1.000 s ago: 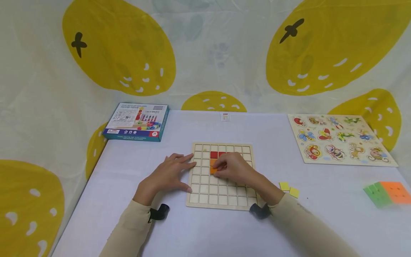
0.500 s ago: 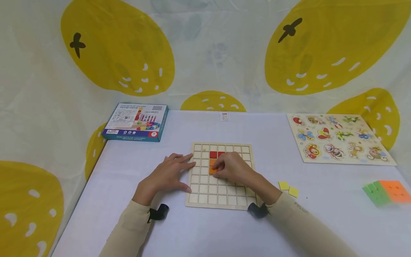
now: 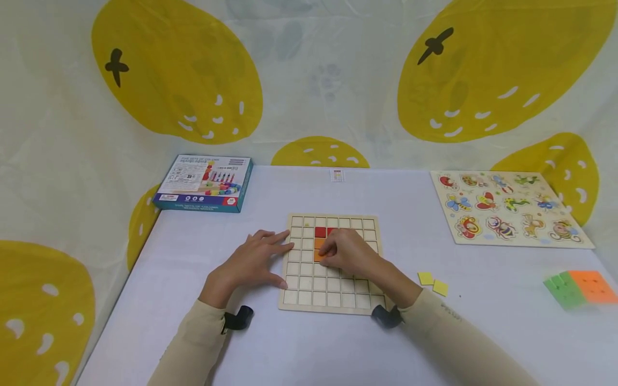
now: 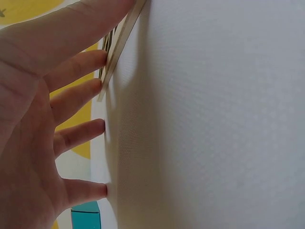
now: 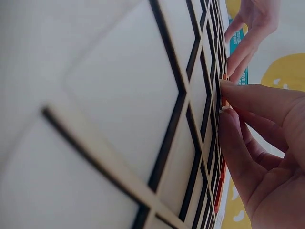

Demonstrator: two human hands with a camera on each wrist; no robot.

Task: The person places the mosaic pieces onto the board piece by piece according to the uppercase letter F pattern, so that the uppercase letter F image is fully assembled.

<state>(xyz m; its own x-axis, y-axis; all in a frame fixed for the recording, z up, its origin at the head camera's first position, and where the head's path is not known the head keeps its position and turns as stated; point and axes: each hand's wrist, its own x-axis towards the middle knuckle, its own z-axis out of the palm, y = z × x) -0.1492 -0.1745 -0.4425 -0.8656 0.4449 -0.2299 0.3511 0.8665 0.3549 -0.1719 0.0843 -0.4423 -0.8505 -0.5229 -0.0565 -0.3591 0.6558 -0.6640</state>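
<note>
A square wooden grid board (image 3: 319, 298) lies on the table. My left hand (image 3: 248, 265) has its fingers spread at the board's left edge; in the left wrist view, some fingertips touch the wooden edge and others rest on the cloth. Over the middle of the grid, my right hand (image 3: 354, 251) pinches an orange square tile (image 3: 317, 257) at its cell. Another orange tile (image 3: 318, 243) sits just above it, below a red tile (image 3: 320, 232). A second red tile (image 3: 331, 231) is partly hidden by the right hand. The fingers also cover nearby cells.
Two yellow tiles (image 3: 432, 283) lie right of the board. A boxed toy (image 3: 203, 183) stands at the back left, and a small printed card (image 3: 337, 175) at the back. An insect picture board (image 3: 512, 209) and a green-orange puzzle cube (image 3: 579, 289) are at the right.
</note>
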